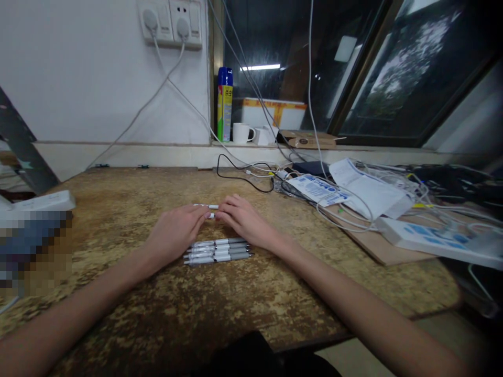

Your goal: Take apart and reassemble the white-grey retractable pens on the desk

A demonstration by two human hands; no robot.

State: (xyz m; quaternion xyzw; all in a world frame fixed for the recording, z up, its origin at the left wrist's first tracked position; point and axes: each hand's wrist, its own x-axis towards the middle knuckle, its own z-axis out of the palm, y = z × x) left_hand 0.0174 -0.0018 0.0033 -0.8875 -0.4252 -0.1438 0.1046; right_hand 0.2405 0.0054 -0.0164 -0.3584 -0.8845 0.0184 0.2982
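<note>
Both my hands rest near the middle of a worn, mottled brown table (118, 220). My left hand (176, 230) and my right hand (243, 220) meet fingertip to fingertip, and together they pinch a small white pen (212, 215) that lies sideways between them. Just beyond the fingers lies another white pen (206, 206) by itself. Near my wrists, three white and grey pens (218, 250) lie side by side in a neat row.
White cables, paper packets (318, 189) and a white box (436, 238) clutter the table's right side. On the window sill stand a spray can (225, 104) and a white mug (240, 133). A white power strip (45, 201) lies at the left edge.
</note>
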